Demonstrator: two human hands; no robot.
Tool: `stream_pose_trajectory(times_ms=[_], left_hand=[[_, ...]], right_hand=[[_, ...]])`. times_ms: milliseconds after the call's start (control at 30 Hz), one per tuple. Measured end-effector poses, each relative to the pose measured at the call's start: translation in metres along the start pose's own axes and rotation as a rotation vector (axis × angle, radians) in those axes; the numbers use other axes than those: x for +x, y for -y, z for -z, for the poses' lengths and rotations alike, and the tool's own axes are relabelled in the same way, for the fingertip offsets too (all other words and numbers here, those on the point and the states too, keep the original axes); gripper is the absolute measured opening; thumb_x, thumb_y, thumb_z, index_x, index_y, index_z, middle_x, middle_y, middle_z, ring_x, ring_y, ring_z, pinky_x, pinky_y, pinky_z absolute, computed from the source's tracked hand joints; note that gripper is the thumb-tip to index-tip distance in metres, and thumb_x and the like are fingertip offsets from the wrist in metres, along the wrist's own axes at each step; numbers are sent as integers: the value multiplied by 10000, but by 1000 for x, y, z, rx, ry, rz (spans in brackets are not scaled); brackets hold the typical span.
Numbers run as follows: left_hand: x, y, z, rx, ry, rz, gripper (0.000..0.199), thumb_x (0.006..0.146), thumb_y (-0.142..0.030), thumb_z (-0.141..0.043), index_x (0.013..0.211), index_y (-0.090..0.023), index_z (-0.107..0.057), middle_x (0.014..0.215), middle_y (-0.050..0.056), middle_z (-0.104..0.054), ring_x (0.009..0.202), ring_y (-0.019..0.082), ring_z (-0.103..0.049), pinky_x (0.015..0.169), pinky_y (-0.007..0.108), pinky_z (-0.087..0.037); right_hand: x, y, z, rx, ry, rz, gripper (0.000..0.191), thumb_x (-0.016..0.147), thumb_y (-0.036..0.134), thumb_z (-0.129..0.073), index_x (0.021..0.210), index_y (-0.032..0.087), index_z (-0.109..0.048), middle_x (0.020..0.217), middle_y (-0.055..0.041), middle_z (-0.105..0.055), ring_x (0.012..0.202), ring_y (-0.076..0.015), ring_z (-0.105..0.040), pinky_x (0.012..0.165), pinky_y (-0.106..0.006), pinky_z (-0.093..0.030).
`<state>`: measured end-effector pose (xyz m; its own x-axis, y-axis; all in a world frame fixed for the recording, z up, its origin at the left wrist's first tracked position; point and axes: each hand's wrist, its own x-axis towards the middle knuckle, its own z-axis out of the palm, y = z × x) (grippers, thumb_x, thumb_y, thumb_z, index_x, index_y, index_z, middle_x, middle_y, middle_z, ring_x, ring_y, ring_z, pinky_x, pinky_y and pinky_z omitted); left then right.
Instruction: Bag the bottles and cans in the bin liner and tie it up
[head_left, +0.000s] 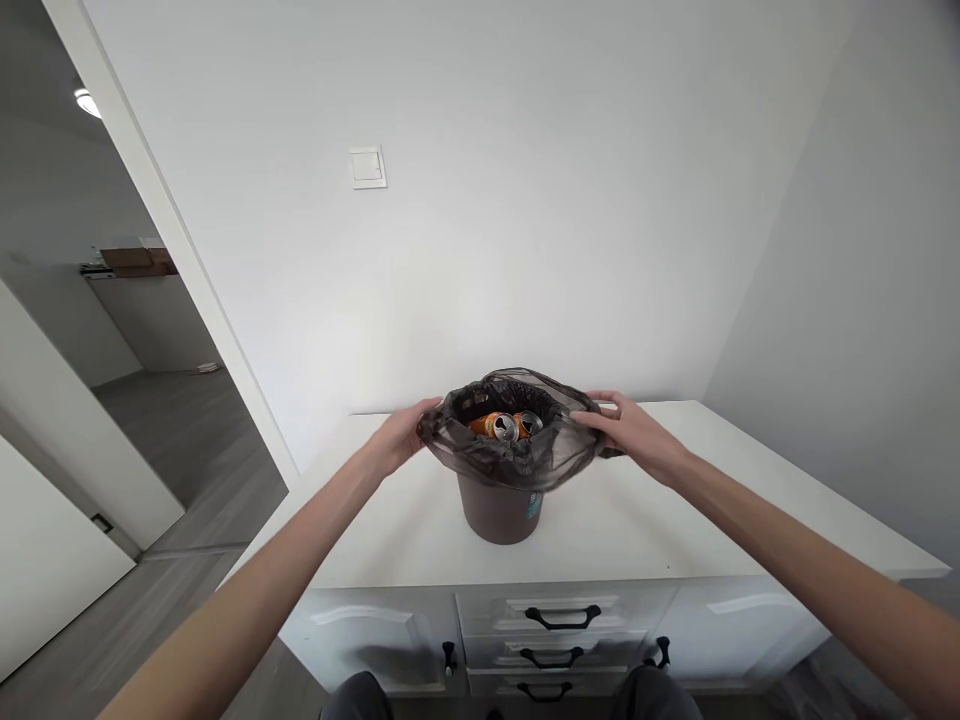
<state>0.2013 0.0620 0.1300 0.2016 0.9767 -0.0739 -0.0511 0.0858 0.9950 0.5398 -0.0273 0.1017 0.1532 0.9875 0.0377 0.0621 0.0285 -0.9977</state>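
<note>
A brown trash bin (501, 515) stands upright on a white cabinet top, lined with a thin black trash bag (517, 465). The bag's edge is folded over the rim and hangs loosely outside. Inside lie orange drink cans (504, 427), two of them showing opened silver tops. On the bin's left side, my left hand (405, 432) is closed on the bag's edge. My right hand (626, 430) pinches the opposite edge and holds it stretched out to the right of the bin. What lies under the cans is hidden.
The white cabinet (360, 550) has drawers with black handles (562, 618) in front. A white wall with a light switch (367, 167) rises right behind it. An open doorway is at the left, with a cardboard box (139, 262) in the room beyond.
</note>
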Motion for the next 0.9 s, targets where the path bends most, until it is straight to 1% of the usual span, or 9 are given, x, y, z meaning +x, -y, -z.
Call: stream_pose_trajectory(times_ms=[167, 267, 400, 533, 633, 733, 767, 833, 900], left_hand=[[-24, -44, -21, 31, -209, -335, 528, 695, -106, -761, 1199, -188, -630, 777, -39, -618, 617, 86, -545, 594, 211, -445], [-51, -54, -23, 128, -348, -670, 437, 739, -124, -727, 1152, -228, -630, 769, -51, -525, 652, 93, -540, 548, 192, -396], [-86, -57, -15, 190, -506, -845, 383, 783, -165, -743, 1126, -258, -600, 872, -33, -502, 717, 91, -572, 502, 171, -345], [-112, -33, 1, 174, -598, -887, 423, 784, -219, -790, 1147, -279, -580, 896, -30, -528, 733, 103, -562, 557, 183, -438], [-115, 16, 19, 24, -610, -814, 360, 881, -422, -703, 1193, -316, -555, 1130, 20, -574, 965, 175, -637, 723, 277, -566], [-101, 73, 38, 278, -330, -606, 599, 859, -695, -606, 1290, -283, -550, 1384, 116, -565, 1300, 313, -565, 1015, 451, -544], [-93, 86, 41, 434, -183, -513, 756, 793, -735, -657, 1378, -275, -526, 1509, 143, -498, 1403, 364, -481, 1111, 507, -475], [-76, 94, 41, 651, 2, -385, 986, 708, -784, -696, 1495, -234, -468, 1634, 175, -376, 1516, 429, -317, 1207, 576, -346], [-58, 78, 31, 721, 98, -321, 1035, 732, -797, -660, 1546, -200, -432, 1659, 176, -351, 1552, 429, -247, 1235, 583, -291]], right_hand=[[-6, 33, 6, -2, -273, 216, 457, 765, 424, -822, 1123, 256, -592, 792, 40, -614, 635, -136, -584, 500, -245, -466], [-12, 27, 17, -10, -379, 336, 374, 807, 464, -779, 1069, 265, -602, 680, 59, -517, 560, -138, -543, 473, -260, -441], [-31, 5, 33, 18, -464, 363, 370, 867, 523, -720, 1092, 251, -611, 658, 28, -601, 542, -156, -547, 494, -288, -441], [-64, -35, 33, 152, -461, 342, 405, 877, 572, -704, 1130, 269, -612, 687, 13, -633, 533, -164, -529, 498, -316, -438], [-92, -85, 11, 287, -479, 291, 303, 916, 601, -590, 1101, 363, -623, 812, -18, -673, 500, -193, -526, 447, -382, -440], [-107, -130, -23, 136, -265, 188, 245, 880, 600, -620, 1081, 469, -668, 996, -76, -731, 703, -322, -686, 540, -532, -557], [-105, -137, -33, 41, -149, 203, 279, 867, 579, -661, 1133, 494, -670, 1149, -66, -727, 920, -352, -719, 723, -575, -605], [-91, -137, -46, -71, -21, 228, 446, 869, 579, -685, 1304, 524, -603, 1433, -2, -619, 1294, -350, -605, 1049, -581, -535], [-63, -117, -50, -63, 10, 201, 555, 923, 620, -609, 1445, 459, -509, 1584, 5, -490, 1460, -323, -461, 1169, -564, -436]])
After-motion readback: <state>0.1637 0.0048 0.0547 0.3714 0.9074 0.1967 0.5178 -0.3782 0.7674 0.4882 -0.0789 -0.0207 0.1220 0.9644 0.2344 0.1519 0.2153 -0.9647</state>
